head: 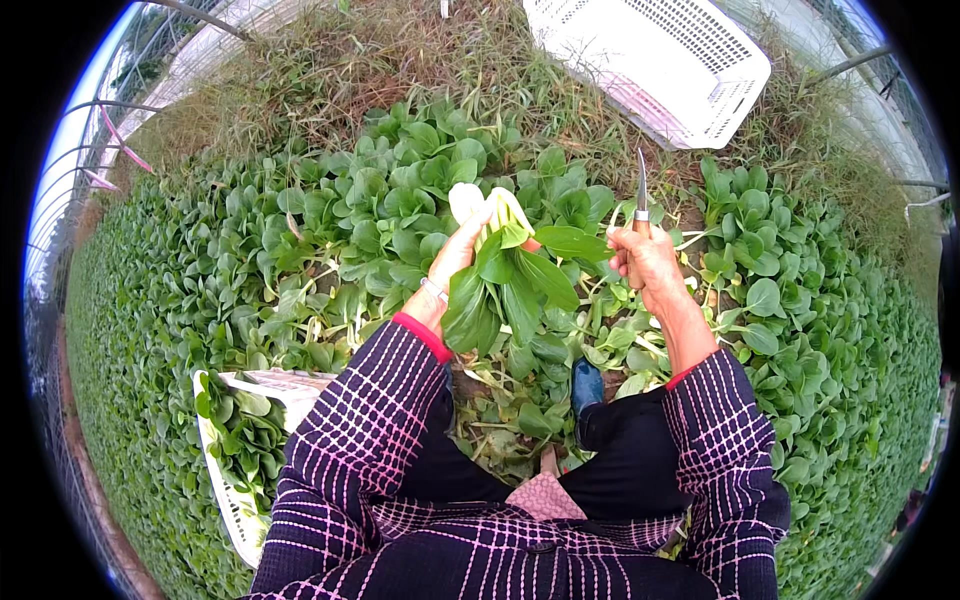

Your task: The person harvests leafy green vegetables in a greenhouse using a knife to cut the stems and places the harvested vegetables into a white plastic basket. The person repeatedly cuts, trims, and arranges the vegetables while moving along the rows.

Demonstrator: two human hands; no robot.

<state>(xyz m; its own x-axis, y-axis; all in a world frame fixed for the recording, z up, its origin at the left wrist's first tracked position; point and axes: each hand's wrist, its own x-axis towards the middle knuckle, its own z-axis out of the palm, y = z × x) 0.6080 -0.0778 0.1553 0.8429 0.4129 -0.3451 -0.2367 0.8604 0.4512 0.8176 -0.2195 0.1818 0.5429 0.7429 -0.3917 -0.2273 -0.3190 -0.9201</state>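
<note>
My left hand [452, 264] is closed around the bok choy [517, 281], with its pale stem bases pointing away from me and its dark green leaves hanging towards me. Two pale bases show, so there may be more than one head. My right hand [645, 259] grips a small curved knife [642, 184] by its wooden handle, blade upright and apart from the stems. One leaf tip of the bok choy reaches close to the right fingers; whether they touch it is unclear. Trimmed leaves [536, 420] litter the ground between my feet.
A white plastic crate [232, 480] holding leafy greens stands by my left side. Another white crate [660, 67] lies on the dry grass [337, 75] ahead to the right. Growing bok choy plants [420, 157] surround me under the greenhouse's hoops. A blue boot [587, 386] shows below.
</note>
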